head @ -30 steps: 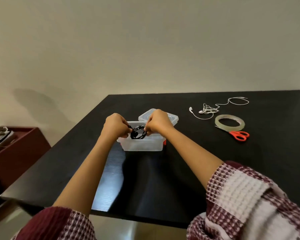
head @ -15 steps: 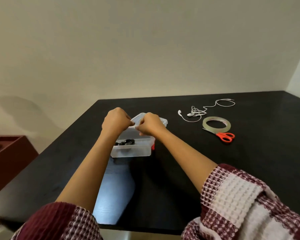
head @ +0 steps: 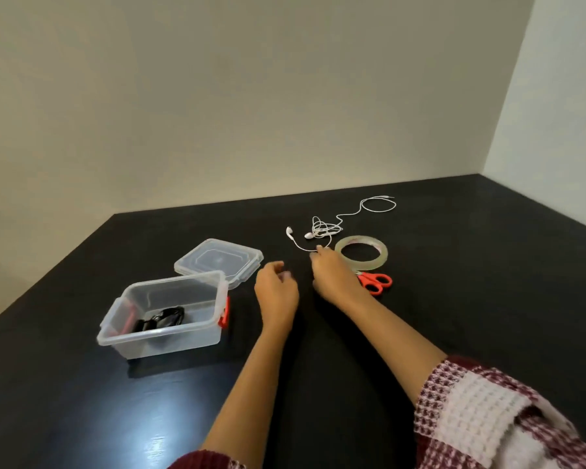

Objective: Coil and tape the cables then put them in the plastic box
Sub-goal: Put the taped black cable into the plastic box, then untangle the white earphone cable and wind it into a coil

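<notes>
A clear plastic box (head: 122, 336) with red latches stands open on the black table, left of my hands. A coiled black cable (head: 164, 318) lies inside it. Its clear lid (head: 219, 262) rests just behind it. White tangled earphones (head: 322, 229) lie farther back, with their cord trailing right. My right hand (head: 330, 277) hovers over the table with fingertips close to the earphone cord and the roll of clear tape (head: 361, 256); it holds nothing. My left hand (head: 276, 292) is between the box and my right hand, fingers loosely curled and empty.
Red-handled scissors (head: 374, 282) lie right of my right hand, partly under it. The black table (head: 471, 299) meets walls at the back and right. Its left edge runs diagonally past the box.
The black coiled cable went from both hands into the box. Both hands left the box and moved right toward the earphones and tape. The view shifted right.
</notes>
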